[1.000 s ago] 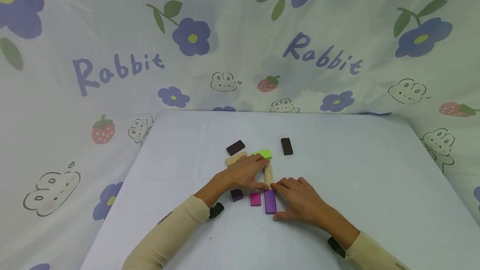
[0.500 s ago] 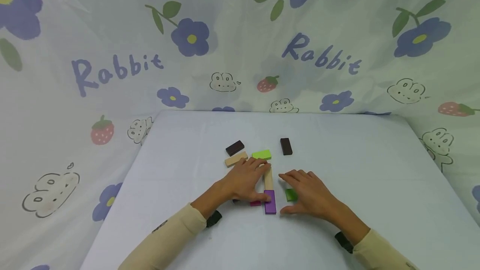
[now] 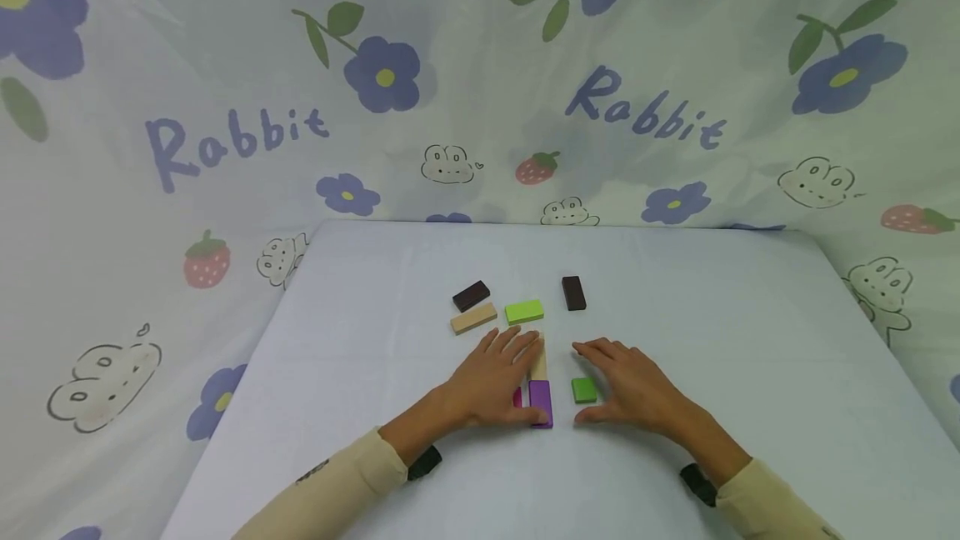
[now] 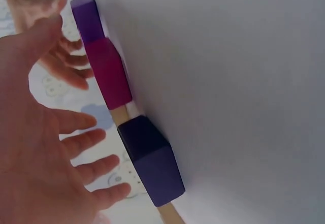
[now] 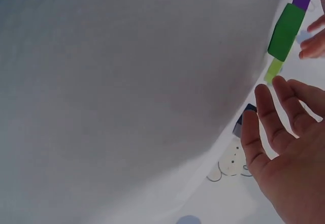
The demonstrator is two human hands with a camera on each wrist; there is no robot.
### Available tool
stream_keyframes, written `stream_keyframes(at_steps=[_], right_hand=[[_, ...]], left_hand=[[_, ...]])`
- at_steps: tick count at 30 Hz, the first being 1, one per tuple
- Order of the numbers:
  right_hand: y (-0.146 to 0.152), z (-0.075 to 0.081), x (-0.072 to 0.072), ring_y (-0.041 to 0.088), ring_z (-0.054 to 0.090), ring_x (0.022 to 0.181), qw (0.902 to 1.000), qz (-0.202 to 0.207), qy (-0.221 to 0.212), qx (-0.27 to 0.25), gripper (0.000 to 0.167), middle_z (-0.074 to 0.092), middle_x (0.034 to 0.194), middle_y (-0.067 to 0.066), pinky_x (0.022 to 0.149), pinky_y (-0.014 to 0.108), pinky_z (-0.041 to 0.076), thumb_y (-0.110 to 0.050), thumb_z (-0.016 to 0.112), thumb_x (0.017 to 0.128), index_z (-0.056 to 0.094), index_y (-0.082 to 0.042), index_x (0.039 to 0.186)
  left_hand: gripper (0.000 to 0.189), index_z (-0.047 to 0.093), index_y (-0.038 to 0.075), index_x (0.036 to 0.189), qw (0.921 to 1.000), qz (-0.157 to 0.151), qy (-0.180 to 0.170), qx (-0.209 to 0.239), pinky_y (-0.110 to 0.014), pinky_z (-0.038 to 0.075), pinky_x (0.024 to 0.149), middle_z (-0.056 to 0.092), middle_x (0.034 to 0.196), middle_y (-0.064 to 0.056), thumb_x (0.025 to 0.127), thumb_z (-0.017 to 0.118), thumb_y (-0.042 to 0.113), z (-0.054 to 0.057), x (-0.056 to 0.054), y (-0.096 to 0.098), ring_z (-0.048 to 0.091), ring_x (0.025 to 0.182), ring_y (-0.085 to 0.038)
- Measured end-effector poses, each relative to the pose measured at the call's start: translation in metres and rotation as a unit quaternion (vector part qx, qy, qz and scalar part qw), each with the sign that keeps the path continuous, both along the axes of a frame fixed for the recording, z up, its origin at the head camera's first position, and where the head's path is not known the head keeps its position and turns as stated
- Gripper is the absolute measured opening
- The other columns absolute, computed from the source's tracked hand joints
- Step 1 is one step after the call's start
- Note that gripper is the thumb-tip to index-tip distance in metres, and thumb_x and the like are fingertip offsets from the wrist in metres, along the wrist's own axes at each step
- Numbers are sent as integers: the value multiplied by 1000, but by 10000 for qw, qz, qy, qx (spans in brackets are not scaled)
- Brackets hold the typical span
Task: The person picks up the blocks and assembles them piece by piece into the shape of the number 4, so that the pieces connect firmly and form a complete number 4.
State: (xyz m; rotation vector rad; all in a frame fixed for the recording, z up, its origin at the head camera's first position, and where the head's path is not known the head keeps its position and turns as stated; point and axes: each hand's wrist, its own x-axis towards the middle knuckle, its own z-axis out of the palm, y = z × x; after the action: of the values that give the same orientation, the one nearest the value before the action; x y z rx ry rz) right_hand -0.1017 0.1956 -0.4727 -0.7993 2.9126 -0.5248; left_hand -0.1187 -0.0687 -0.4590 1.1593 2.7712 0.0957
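My left hand (image 3: 491, 386) hovers over the blocks with its fingers spread. Its thumb overlaps the near end of a purple block (image 3: 540, 398); contact cannot be told. A natural wood block (image 3: 538, 367) lies end to end with the purple one, partly covered by the fingers. Only a sliver of the magenta block (image 3: 517, 397) shows beside that hand, but the left wrist view gives it whole, with a dark purple block (image 4: 152, 160) nearer. To the right, a green block (image 3: 584, 391) lies between the parted thumb and fingers of my right hand (image 3: 633, 382), which holds nothing.
Farther back on the white table (image 3: 720, 315) lie a lime green block (image 3: 524, 312), another natural wood block (image 3: 474, 318) and two dark brown blocks, one left (image 3: 471, 296) and one right (image 3: 573, 293). A printed cloth (image 3: 480, 107) hangs behind the table.
My right hand has drawn back to the right from the purple block, uncovering the green block. The left hand has shifted toward me, its thumb now over the purple block's near end.
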Motion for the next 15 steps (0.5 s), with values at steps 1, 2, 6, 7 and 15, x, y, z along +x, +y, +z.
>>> stream_keyframes(at_steps=[1,2,6,7,15], right_hand=[[1,0,0,29,57,121,10000,-2,-28,-16,102,58,137,7,96,51,49,-63,87,66,52,-10,147],[2,0,-1,29,57,121,10000,3,-35,-28,102,58,137,8,96,52,49,-64,86,67,52,-10,147],[4,0,-1,31,58,120,9999,-50,-139,-87,101,58,137,9,95,54,50,-62,87,67,53,-9,146],[4,0,-1,31,58,120,9998,-60,-156,-73,101,58,136,9,95,54,50,-62,87,67,53,-9,146],[4,-1,-2,29,58,119,9998,-92,-185,8,100,60,135,7,94,52,51,-63,87,67,55,-10,145]], left_hand=[[102,29,11,160,10000,14,-1,-4,-50,16,122,29,164,-5,87,50,79,0,1,0,21,152,-30],[102,28,11,161,10000,23,-7,-3,-51,15,122,29,165,-4,88,49,80,-1,3,0,20,152,-30],[101,27,13,161,10000,66,-18,50,-54,13,122,27,165,-3,88,48,80,-4,5,0,19,153,-30],[101,27,14,161,9999,69,-35,74,-55,13,121,27,165,-3,88,48,80,-5,6,-1,19,153,-30],[97,27,16,161,9999,98,-82,85,-59,18,119,26,166,-3,90,49,77,-6,6,-2,23,151,-34]])
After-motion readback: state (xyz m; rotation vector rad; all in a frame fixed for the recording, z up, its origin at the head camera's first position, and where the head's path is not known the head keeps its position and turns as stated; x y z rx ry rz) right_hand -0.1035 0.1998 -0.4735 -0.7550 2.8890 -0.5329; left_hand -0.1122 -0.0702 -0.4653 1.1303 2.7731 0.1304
